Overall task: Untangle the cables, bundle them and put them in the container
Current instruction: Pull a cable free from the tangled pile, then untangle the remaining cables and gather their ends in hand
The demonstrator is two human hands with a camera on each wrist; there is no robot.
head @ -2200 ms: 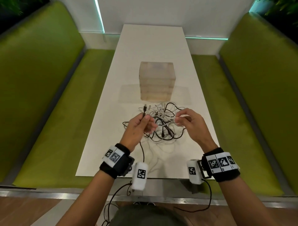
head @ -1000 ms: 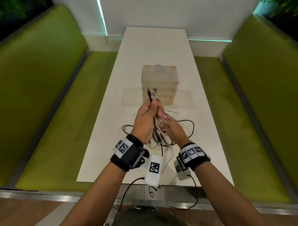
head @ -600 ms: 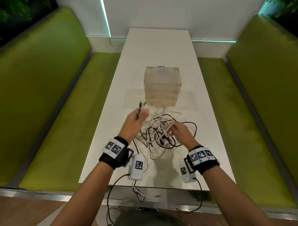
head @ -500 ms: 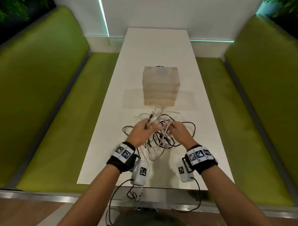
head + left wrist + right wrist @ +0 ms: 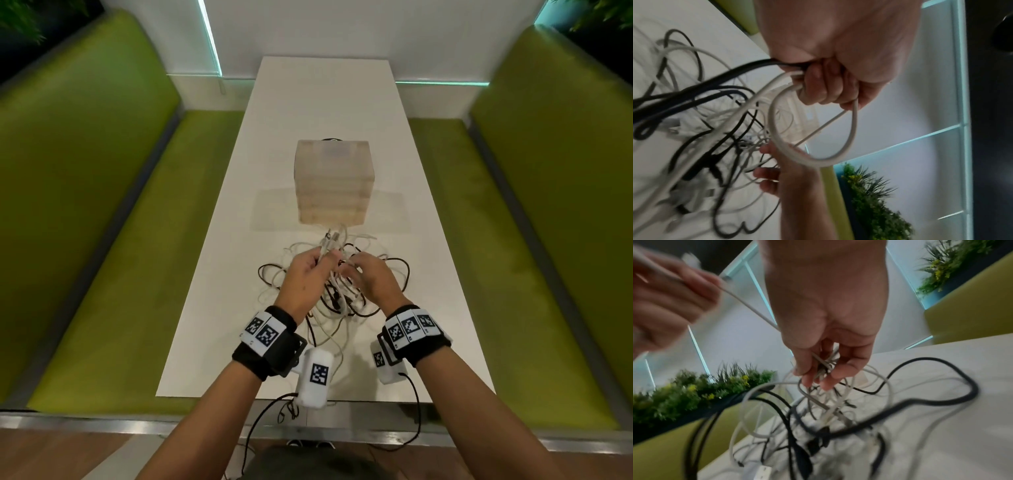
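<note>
A tangle of black and white cables (image 5: 337, 294) lies on the white table (image 5: 325, 113), just in front of a translucent cube container (image 5: 333, 183). My left hand (image 5: 308, 275) grips a white cable and a black one (image 5: 795, 76), the white plug ends sticking up past its fingers. A white loop (image 5: 813, 155) hangs from the left hand's fist. My right hand (image 5: 368, 279) hovers over the pile beside the left, its fingers (image 5: 813, 369) pinching thin white strands (image 5: 824, 365) lifted from the tangle (image 5: 818, 426).
Green upholstered benches (image 5: 113, 240) (image 5: 513, 240) run along both sides of the narrow table. The near table edge (image 5: 325, 399) is just below my wrists. Planters with greenery (image 5: 694, 394) sit behind the bench backs. A white wall closes the far end.
My left hand had lifted a cable end high toward the container, swung it left, then dropped back. Both hands now meet low over the pile, close together.
</note>
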